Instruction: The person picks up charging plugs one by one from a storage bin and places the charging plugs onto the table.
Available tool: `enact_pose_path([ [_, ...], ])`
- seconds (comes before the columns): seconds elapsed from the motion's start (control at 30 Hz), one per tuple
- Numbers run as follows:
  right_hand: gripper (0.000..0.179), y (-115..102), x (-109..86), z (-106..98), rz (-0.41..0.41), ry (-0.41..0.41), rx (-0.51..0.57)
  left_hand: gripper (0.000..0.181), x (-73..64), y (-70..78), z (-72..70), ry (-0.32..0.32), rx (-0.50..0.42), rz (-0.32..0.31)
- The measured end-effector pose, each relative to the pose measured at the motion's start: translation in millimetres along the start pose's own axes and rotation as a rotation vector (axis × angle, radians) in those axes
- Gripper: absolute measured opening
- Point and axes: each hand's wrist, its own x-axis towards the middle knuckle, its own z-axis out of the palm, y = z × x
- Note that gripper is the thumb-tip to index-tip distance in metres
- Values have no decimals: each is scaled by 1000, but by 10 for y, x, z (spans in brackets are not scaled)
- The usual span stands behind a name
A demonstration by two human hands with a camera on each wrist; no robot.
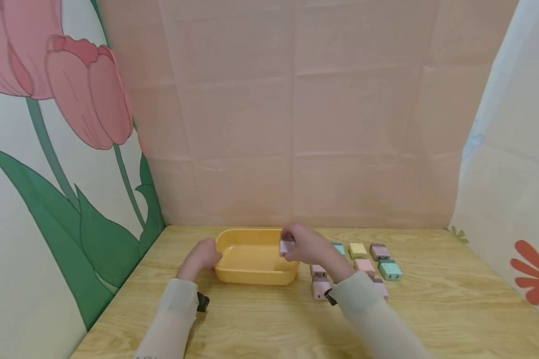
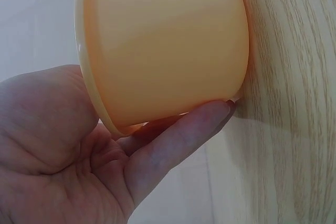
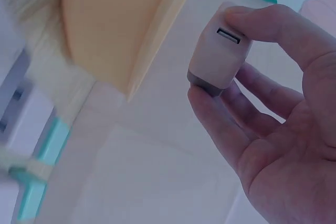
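Observation:
A shallow yellow plastic tub (image 1: 257, 277) sits on the wooden table. My left hand (image 1: 205, 257) grips its left end, with the fingers (image 2: 181, 139) stretched along the outside of the wall and the thumb side at the rim. Over the tub's right end, my right hand (image 1: 309, 244) pinches a pale purple USB charger (image 1: 286, 246) between thumb and fingertips. In the right wrist view the USB slot of this charger (image 3: 218, 51) faces the camera, and its darker end rests against a finger. The tub's visible floor holds nothing.
Right of the tub lie several more chargers: a yellow charger (image 1: 358, 251), a pink charger (image 1: 364, 267), a turquoise charger (image 1: 390, 270), a mauve charger (image 1: 380, 251) and a lilac charger (image 1: 321, 289). My right forearm partly covers the group. A pink sheet (image 1: 296, 124) hangs behind the table.

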Motion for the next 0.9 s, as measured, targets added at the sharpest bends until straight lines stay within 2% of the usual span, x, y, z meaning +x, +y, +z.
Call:
enact_pose_path([
  [0.23, 44, 227, -202, -141, 38, -26, -46, 7, -5, -13, -3, 33, -12, 47],
  [0.57, 50, 621, -552, -383, 79, -62, -78, 10, -3, -1, -20, 20, -24, 21],
  [0.9, 54, 945, -845, -612, 51, -84, -124, 10, 13, -30, 6, 31, -27, 29],
])
